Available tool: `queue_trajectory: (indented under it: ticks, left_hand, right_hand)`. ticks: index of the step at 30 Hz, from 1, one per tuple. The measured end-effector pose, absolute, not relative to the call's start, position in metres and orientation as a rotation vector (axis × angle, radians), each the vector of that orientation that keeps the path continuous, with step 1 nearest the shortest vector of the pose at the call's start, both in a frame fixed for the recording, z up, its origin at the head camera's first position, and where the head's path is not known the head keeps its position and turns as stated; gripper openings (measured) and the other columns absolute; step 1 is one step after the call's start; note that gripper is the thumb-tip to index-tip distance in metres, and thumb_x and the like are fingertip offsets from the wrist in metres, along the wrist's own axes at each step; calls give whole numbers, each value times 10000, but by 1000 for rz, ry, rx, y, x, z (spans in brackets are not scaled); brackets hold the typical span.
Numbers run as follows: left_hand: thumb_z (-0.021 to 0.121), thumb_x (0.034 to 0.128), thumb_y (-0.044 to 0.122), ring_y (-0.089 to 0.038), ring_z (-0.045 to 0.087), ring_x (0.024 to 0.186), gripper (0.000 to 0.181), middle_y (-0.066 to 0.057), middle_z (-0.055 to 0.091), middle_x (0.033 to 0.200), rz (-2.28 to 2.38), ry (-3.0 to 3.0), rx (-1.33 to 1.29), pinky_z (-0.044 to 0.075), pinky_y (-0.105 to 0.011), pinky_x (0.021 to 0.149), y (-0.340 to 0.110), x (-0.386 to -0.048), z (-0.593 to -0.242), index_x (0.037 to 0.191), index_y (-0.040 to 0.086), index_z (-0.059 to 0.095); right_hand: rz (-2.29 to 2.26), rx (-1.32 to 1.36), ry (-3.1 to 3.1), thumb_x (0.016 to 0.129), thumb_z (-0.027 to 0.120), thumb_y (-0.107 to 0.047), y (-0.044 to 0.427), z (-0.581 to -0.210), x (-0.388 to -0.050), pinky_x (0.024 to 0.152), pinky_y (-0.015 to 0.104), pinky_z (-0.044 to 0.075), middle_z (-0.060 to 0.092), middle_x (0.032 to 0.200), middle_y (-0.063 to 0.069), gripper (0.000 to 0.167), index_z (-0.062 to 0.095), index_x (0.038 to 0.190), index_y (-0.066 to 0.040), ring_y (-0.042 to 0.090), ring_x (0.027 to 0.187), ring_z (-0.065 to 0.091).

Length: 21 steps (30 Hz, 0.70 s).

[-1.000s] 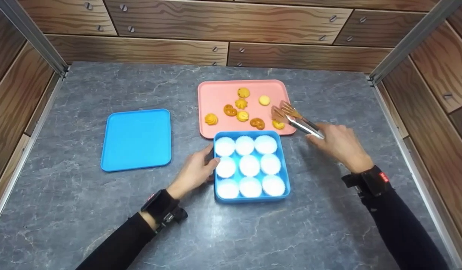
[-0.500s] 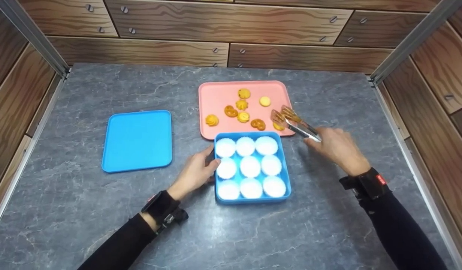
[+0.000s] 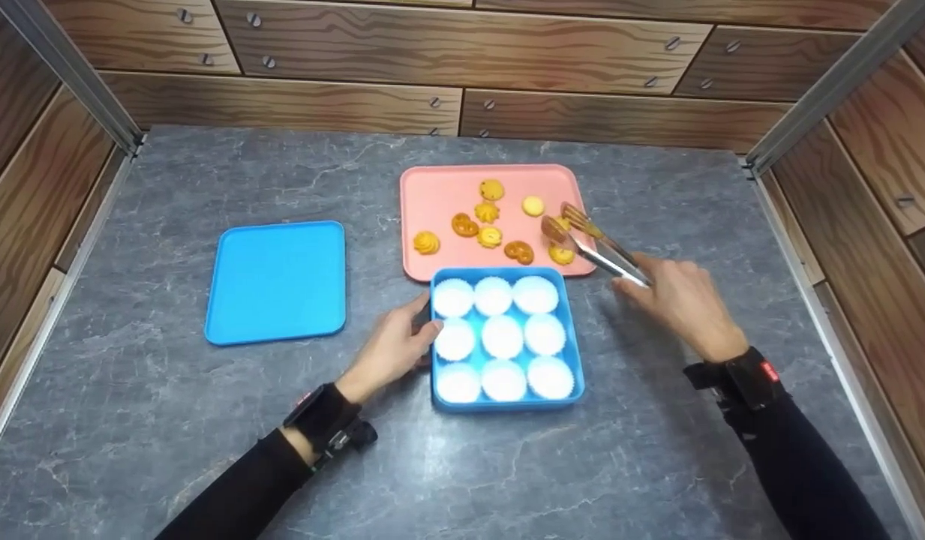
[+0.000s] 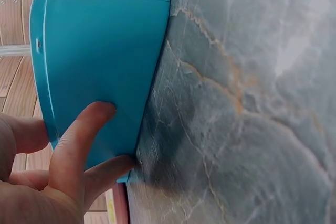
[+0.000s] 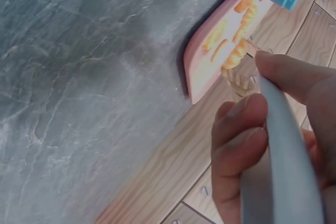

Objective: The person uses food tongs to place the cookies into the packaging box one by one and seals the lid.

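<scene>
My left hand (image 3: 391,345) holds the left wall of a blue box (image 3: 575,352), thumb at the rim; in the left wrist view its fingers lie on the outer wall (image 4: 105,40). Several white paper cups (image 3: 502,337) line the box in rows. My right hand (image 3: 683,300) grips metal tongs (image 3: 612,262) with brown slotted ends, over the right side of a pink tray (image 3: 432,187). Between the tong ends shows a yellow cookie (image 3: 563,223); whether they squeeze it I cannot tell. A second yellow cookie (image 3: 561,254) lies just below.
More cookies are spread over the pink tray, among them a pretzel-shaped one (image 3: 519,252) and a swirled one (image 3: 426,242). A flat blue lid (image 3: 276,282) lies to the left on the grey marbled table (image 3: 282,420). Wood-patterned walls (image 3: 357,45) enclose the table.
The tong ends have shifted slightly, and a yellow cookie now shows between them, with the one below more exposed. My left hand and the box stay in place.
</scene>
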<state>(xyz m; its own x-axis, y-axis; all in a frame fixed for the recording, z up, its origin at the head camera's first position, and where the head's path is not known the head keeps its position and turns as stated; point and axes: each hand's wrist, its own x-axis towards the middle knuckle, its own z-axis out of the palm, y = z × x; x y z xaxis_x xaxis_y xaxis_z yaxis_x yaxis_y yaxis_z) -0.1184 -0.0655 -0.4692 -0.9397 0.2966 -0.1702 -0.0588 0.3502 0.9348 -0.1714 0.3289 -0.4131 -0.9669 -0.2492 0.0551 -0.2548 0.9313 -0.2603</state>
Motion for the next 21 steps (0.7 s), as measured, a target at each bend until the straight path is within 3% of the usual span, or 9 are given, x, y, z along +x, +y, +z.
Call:
queue_trajectory:
  ticks: [2, 7, 11, 15, 18, 21]
  left_hand:
    - [563, 1075, 166, -217, 717, 985, 629, -216, 531, 1497, 1637, 2290, 194, 659, -314, 717, -65, -118, -469, 1596, -43, 278]
    - [549, 1082, 174, -242, 698, 1109, 624, -223, 504, 1522, 1652, 2248, 195, 654, -293, 766, -60, -121, -468, 1604, -27, 271]
    - [542, 1087, 190, -214, 712, 1043, 621, -212, 492, 1536, 1623, 2261, 213, 653, -295, 772, -59, -124, -468, 1607, -18, 271]
    - [543, 1087, 198, -201, 721, 966, 621, -211, 483, 1544, 1604, 2296, 209, 652, -300, 770, -61, -124, -467, 1604, -24, 279]
    - [546, 1085, 185, -199, 714, 1016, 622, -213, 467, 1556, 1625, 2268, 180, 653, -299, 773, -63, -122, -469, 1606, -18, 274]
    - [550, 1083, 178, -208, 720, 988, 625, -224, 486, 1537, 1648, 2244, 157, 657, -301, 754, -64, -119, -472, 1607, -17, 273]
  right_hand:
    - [429, 434, -3033, 991, 714, -350, 328, -408, -169, 447, 309, 355, 555, 689, 34, 438, 678, 1289, -31, 190, 539, 463]
    - [470, 510, -2930, 977, 732, -372, 326, -393, -156, 473, 311, 372, 624, 728, 56, 506, 673, 1332, -17, 183, 559, 472]
    - [513, 589, -2883, 952, 768, -332, 321, -387, -145, 505, 315, 384, 696, 807, 109, 534, 665, 1344, 14, 167, 580, 475]
    - [560, 716, -2894, 950, 771, -330, 307, -387, -138, 490, 285, 413, 671, 759, 43, 526, 665, 1368, -28, 122, 553, 471]
    - [587, 807, -2946, 960, 755, -367, 293, -389, -134, 606, 363, 577, 748, 912, 67, 533, 657, 1396, -77, 163, 686, 640]
    - [565, 859, -3000, 956, 752, -408, 280, -392, -134, 792, 489, 628, 758, 1153, 111, 558, 650, 1411, -101, 254, 931, 725]
